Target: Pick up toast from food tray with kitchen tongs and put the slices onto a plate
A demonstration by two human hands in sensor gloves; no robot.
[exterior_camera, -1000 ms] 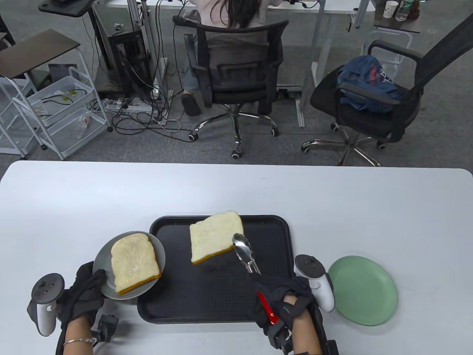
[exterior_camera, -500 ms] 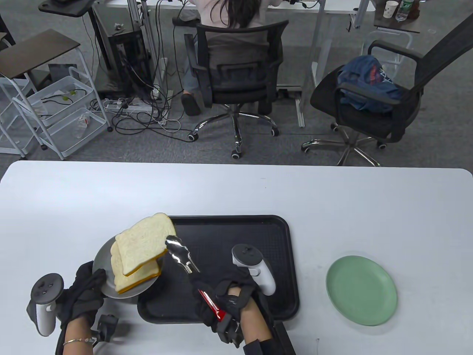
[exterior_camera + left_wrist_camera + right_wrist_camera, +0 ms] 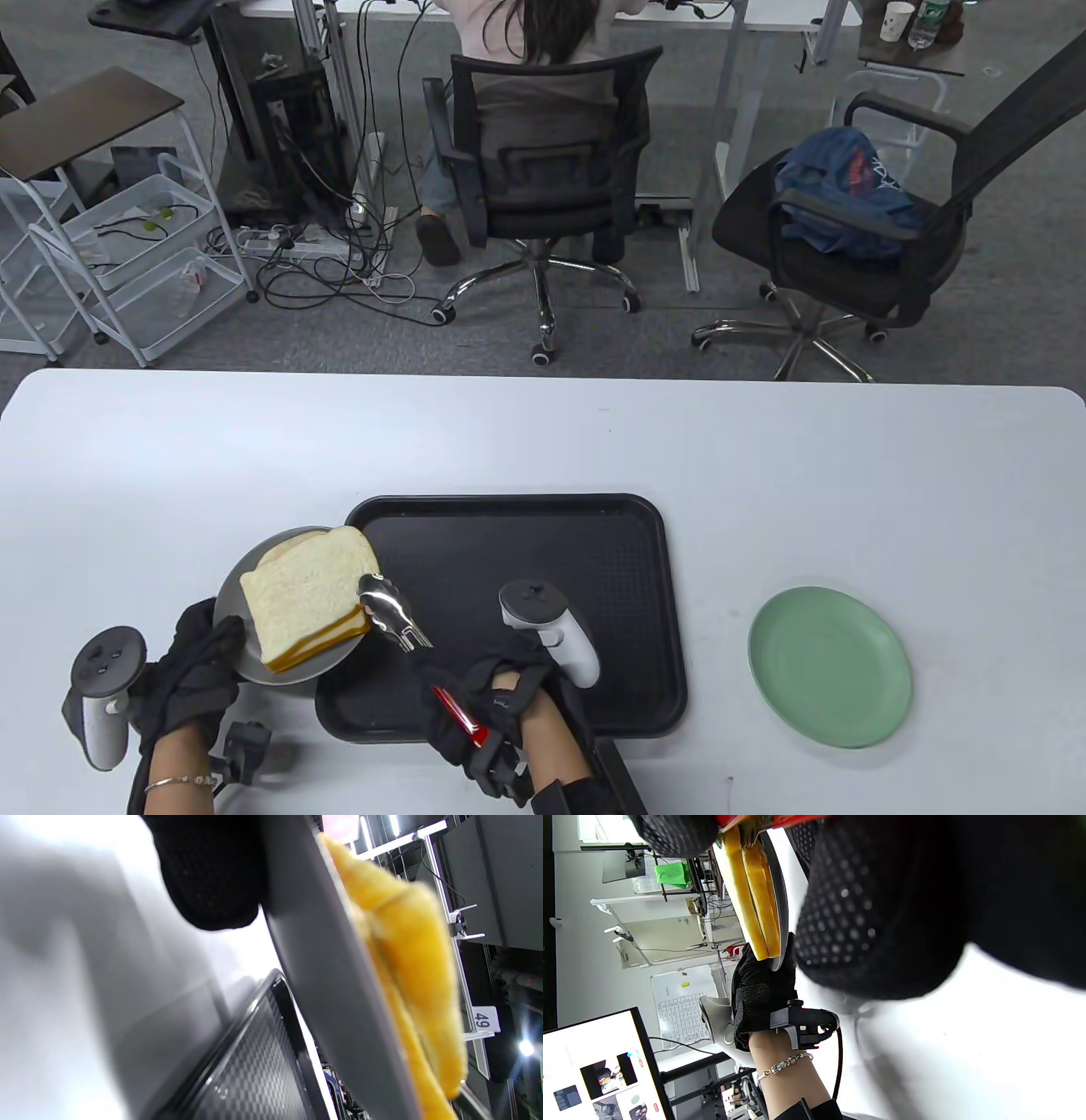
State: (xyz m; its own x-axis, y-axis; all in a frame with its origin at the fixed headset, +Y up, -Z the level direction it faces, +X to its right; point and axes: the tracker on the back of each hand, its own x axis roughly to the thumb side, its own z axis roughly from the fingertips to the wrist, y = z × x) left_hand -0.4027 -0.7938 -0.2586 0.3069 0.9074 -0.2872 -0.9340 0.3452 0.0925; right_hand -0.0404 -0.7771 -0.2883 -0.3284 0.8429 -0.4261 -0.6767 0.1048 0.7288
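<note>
An office with desks and wheeled chairs is lying beyond the white surface. The left hand is gripping the grey plate by its near rim, its fingers curled round the edge, holding it off the surface beside the black food tray. The right hand is gripping the red-handled kitchen tongs, whose metal tips are pinching the top toast slice (stacked on another slice) on the plate. A green plate is sitting well apart.
</note>
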